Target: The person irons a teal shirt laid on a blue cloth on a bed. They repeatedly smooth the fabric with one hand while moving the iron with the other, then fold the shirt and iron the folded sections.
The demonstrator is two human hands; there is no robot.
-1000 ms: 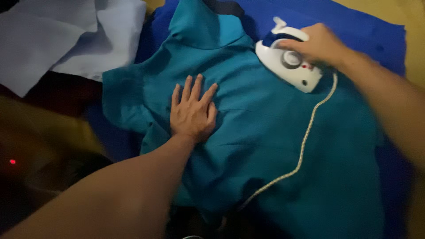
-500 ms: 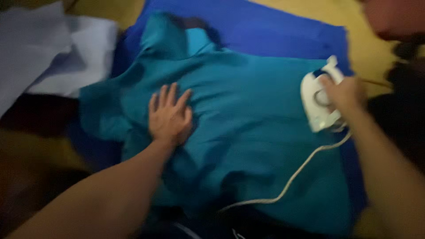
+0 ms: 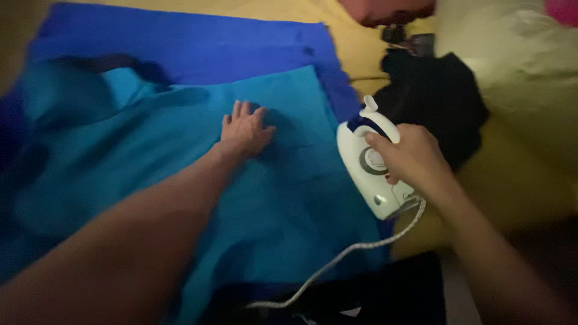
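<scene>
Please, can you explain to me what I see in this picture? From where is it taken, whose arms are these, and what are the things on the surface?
The picture comes from a camera worn on a person's head, looking down, so the two bare arms reaching in from the bottom belong to that person. There is no machine here, only hands.

The left hand lies flat, fingers spread, on a teal garment that is spread out over a darker blue cloth. Under both is a yellow surface.

The right hand grips the handle of a small white iron, which sits at the right edge of the garment. Its pale cord trails down toward the bottom of the picture.

To the right of the iron lies a heap of black fabric. The picture is dim and a little blurred, so finer details cannot be told.
</scene>
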